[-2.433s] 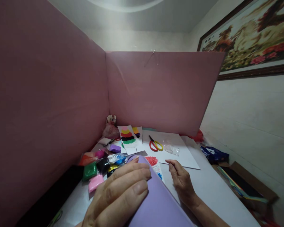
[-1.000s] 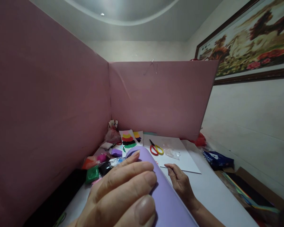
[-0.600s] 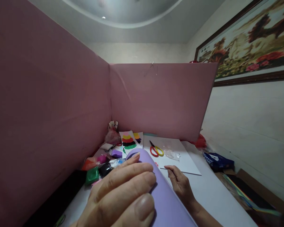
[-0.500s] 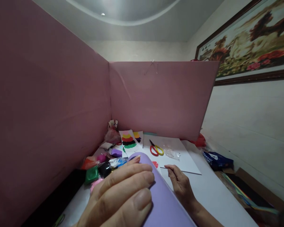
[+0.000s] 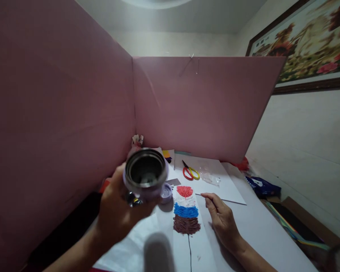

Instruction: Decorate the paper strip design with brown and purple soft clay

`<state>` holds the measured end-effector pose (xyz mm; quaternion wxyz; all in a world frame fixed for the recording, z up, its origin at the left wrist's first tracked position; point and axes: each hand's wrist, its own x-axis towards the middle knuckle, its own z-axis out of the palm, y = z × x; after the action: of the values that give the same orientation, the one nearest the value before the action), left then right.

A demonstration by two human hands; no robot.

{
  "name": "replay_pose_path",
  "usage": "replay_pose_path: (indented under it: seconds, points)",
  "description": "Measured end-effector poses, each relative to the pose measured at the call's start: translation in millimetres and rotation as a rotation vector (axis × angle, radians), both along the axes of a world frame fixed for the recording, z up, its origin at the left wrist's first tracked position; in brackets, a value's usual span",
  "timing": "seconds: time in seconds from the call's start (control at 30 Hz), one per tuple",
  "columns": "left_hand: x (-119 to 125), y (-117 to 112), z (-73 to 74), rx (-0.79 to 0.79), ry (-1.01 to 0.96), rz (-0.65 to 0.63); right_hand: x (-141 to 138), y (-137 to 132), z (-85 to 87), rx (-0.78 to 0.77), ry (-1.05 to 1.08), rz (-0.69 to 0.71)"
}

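My left hand (image 5: 116, 213) is wrapped round a purple flask (image 5: 145, 175), held above the table with its open steel mouth turned towards me. The flask's purple lid (image 5: 166, 192) lies on the table just behind it. My right hand (image 5: 222, 219) rests on the white table with its fingers pinched on a thin stick (image 5: 223, 200) that lies across the white sheet. Between my hands lies a paper strip (image 5: 186, 211) with red, white, blue and brown patches above a black line.
Red and yellow scissors (image 5: 190, 172) and a clear plastic bag (image 5: 209, 176) lie on a white sheet (image 5: 229, 190) at the back. Pink boards (image 5: 204, 105) wall the table at the left and the rear. A blue bag (image 5: 262, 187) and a cardboard box (image 5: 300, 223) sit at the right.
My left hand has lowered the purple flask away from my face, so its open mouth and the paper strip now show. The right hand has stayed put.
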<state>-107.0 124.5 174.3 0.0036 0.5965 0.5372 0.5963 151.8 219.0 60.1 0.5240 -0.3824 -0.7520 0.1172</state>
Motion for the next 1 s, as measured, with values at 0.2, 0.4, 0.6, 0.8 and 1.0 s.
replay_pose_path:
  seconds: [0.2,0.4,0.6,0.8,1.0]
  points:
    - [-51.4,76.6,14.5,0.074,-0.216,0.265,0.9,1.1,-0.4,-0.007,-0.012,-0.012]
    - [-96.6,124.3,-12.4,0.017,-0.127,0.43,1.1,1.6,-0.5,-0.021,-0.02,-0.004]
    - [-119.1,153.9,-34.4,-0.041,-0.082,0.523,1.2,2.5,-1.9,-0.026,-0.026,-0.004]
    - [-126.5,161.7,-42.2,-0.169,-0.078,0.594,2.2,1.7,-2.7,-0.034,-0.024,0.0]
    - [-128.5,161.3,-46.6,-0.26,-0.067,0.641,1.8,1.3,-0.9,-0.021,-0.026,0.003]
